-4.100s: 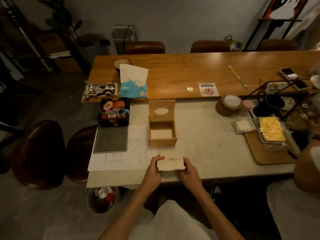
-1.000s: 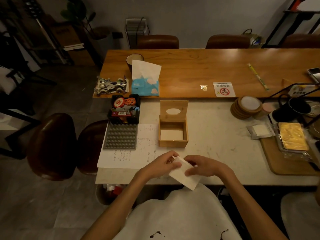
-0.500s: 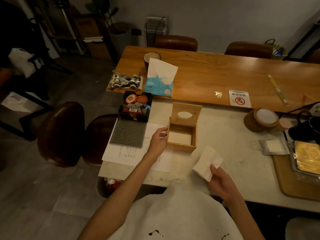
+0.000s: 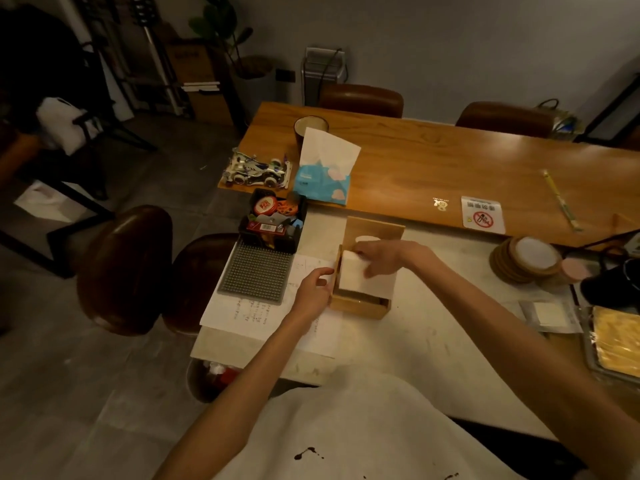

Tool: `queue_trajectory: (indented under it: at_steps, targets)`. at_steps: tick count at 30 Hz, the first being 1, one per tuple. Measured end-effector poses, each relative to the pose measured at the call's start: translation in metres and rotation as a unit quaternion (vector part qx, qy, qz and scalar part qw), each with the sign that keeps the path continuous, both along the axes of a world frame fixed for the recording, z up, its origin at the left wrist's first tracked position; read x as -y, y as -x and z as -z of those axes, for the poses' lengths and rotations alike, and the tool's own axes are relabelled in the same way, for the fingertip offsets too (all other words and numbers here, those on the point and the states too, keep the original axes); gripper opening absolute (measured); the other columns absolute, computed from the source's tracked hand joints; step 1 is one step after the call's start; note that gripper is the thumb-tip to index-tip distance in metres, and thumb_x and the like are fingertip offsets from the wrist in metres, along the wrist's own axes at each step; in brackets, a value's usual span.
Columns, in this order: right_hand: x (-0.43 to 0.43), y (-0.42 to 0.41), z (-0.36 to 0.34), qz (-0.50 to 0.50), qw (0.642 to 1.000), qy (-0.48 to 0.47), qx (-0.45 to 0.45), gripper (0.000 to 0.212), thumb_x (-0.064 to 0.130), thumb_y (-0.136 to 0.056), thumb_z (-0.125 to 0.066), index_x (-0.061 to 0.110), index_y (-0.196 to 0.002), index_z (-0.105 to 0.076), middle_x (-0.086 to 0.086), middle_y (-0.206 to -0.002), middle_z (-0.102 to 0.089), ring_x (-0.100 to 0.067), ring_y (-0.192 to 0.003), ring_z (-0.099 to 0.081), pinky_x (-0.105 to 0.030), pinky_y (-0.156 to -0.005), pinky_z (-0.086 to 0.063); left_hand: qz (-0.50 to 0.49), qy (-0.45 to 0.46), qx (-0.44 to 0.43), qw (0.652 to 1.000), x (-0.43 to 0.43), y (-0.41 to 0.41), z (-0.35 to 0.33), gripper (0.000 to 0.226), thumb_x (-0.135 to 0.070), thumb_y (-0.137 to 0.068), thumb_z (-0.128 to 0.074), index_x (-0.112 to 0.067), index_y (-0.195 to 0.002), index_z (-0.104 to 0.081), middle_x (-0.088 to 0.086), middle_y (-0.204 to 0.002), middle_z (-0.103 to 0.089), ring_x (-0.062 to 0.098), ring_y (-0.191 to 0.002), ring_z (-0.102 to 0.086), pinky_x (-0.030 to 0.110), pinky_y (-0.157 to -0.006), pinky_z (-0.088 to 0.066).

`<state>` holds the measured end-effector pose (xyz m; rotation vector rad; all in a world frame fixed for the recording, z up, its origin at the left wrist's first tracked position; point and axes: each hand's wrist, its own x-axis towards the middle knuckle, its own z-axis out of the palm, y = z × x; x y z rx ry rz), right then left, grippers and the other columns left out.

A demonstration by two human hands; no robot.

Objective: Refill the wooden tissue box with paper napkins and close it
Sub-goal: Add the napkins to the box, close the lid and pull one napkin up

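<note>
The wooden tissue box (image 4: pixel 358 304) stands open on the pale marble table, its lid (image 4: pixel 377 226) with an oval slot tilted up at the back. My right hand (image 4: pixel 379 256) holds a white stack of paper napkins (image 4: pixel 360 280) over the box opening, the stack tilted and partly inside. My left hand (image 4: pixel 313 294) rests against the box's left wall, fingers bent around its side. The inside of the box is hidden by the napkins.
A grey studded mat (image 4: pixel 258 273) and a printed sheet (image 4: pixel 252 313) lie left of the box. Behind are a black tray of small items (image 4: pixel 272 221), a blue tissue pack (image 4: pixel 323 178) and a toy car (image 4: pixel 256 169). Coasters (image 4: pixel 526 259) and a wooden tray (image 4: pixel 616 344) sit right.
My right hand has carried the napkin stack from the table's front edge up onto the box opening. My left hand stays at the box's left side.
</note>
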<state>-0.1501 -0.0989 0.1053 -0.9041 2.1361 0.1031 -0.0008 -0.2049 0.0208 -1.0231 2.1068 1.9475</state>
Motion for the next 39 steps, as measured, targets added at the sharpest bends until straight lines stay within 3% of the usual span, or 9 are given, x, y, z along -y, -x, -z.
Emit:
queue_trajectory:
  at_steps: [5,11,15,18,22,24,26,31,39]
  targets:
    - [0.008,-0.005,0.019,-0.037,0.998,-0.042,0.021,0.059,0.022,-0.092,-0.058,0.017,-0.146,-0.033,-0.006,-0.148,-0.041,-0.028,-0.133,-0.042,-0.037,-0.105,-0.037,-0.035,-0.003,-0.008,0.999,-0.007,-0.004,0.008,0.026,-0.017,-0.095,-0.052,-0.032,-0.114,-0.062,0.011,-0.108,-0.068,0.029,-0.103,-0.065,0.05,-0.095,-0.054]
    - [0.016,-0.007,0.033,-0.061,0.994,-0.092,0.019,0.054,0.022,-0.093,-0.047,0.013,-0.145,-0.037,-0.009,-0.146,-0.043,-0.028,-0.132,-0.043,-0.038,-0.107,-0.036,-0.042,0.004,-0.013,0.999,-0.011,-0.004,0.008,0.03,-0.013,-0.096,-0.049,-0.03,-0.116,-0.062,0.012,-0.109,-0.068,0.029,-0.104,-0.064,0.046,-0.095,-0.054]
    - [0.018,-0.011,0.045,-0.082,0.991,-0.103,-0.012,0.044,0.02,-0.099,-0.041,0.005,-0.139,-0.044,-0.013,-0.133,-0.053,-0.025,-0.112,-0.051,-0.032,-0.097,-0.039,-0.043,0.006,-0.012,0.999,-0.011,-0.004,0.01,0.031,-0.013,-0.095,-0.049,-0.035,-0.111,-0.063,0.012,-0.104,-0.069,0.03,-0.102,-0.065,0.048,-0.095,-0.054]
    - [0.019,-0.009,0.041,-0.07,0.993,-0.1,0.005,0.038,0.018,-0.099,-0.044,-0.001,-0.132,-0.052,-0.014,-0.113,-0.054,-0.021,-0.096,-0.046,-0.028,-0.082,-0.035,-0.042,0.006,-0.012,0.999,-0.009,-0.003,0.012,0.032,-0.012,-0.094,-0.049,-0.035,-0.112,-0.063,0.008,-0.1,-0.068,0.027,-0.101,-0.065,0.049,-0.096,-0.053]
    - [0.023,-0.007,0.038,-0.086,0.991,-0.1,0.025,0.036,0.019,-0.098,-0.048,-0.001,-0.127,-0.057,-0.012,-0.123,-0.058,-0.027,-0.11,-0.053,-0.032,-0.097,-0.039,-0.04,0.006,-0.011,0.999,-0.009,-0.002,0.009,0.031,-0.01,-0.095,-0.049,-0.03,-0.115,-0.062,0.003,-0.093,-0.064,0.024,-0.097,-0.063,0.049,-0.096,-0.053]
    - [0.023,-0.009,0.043,-0.094,0.99,-0.103,0.029,0.028,0.015,-0.099,-0.044,-0.001,-0.116,-0.06,-0.013,-0.112,-0.056,-0.027,-0.105,-0.052,-0.035,-0.099,-0.04,-0.039,0.01,-0.01,0.999,-0.01,-0.002,0.008,0.031,-0.01,-0.094,-0.05,-0.029,-0.116,-0.063,0.003,-0.094,-0.064,0.024,-0.095,-0.063,0.049,-0.095,-0.053]
    - [0.022,-0.009,0.046,-0.083,0.99,-0.108,0.034,0.023,0.014,-0.098,-0.044,0.003,-0.111,-0.059,-0.017,-0.118,-0.056,-0.029,-0.107,-0.053,-0.038,-0.102,-0.041,-0.038,0.013,-0.009,0.999,-0.009,-0.002,0.009,0.031,-0.011,-0.094,-0.051,-0.027,-0.119,-0.063,0.002,-0.097,-0.065,0.025,-0.098,-0.064,0.049,-0.095,-0.053]
    - [0.018,-0.013,0.047,-0.052,0.996,-0.079,-0.005,0.046,0.036,-0.093,-0.055,0.011,-0.132,-0.051,-0.006,-0.128,-0.055,-0.025,-0.117,-0.052,-0.031,-0.096,-0.04,-0.043,0.016,-0.017,0.999,-0.011,-0.003,0.009,0.031,-0.01,-0.097,-0.049,-0.026,-0.12,-0.062,-0.001,-0.096,-0.064,0.023,-0.095,-0.062,0.044,-0.093,-0.053]
    - [0.008,-0.02,0.055,-0.029,0.999,-0.022,-0.017,0.052,0.027,-0.092,-0.056,0.016,-0.141,-0.044,-0.007,-0.132,-0.057,-0.025,-0.115,-0.056,-0.03,-0.089,-0.045,-0.034,0.045,-0.032,0.998,-0.013,-0.005,0.012,0.031,-0.013,-0.099,-0.046,-0.025,-0.123,-0.061,0.001,-0.113,-0.064,0.021,-0.105,-0.061,0.044,-0.095,-0.054]
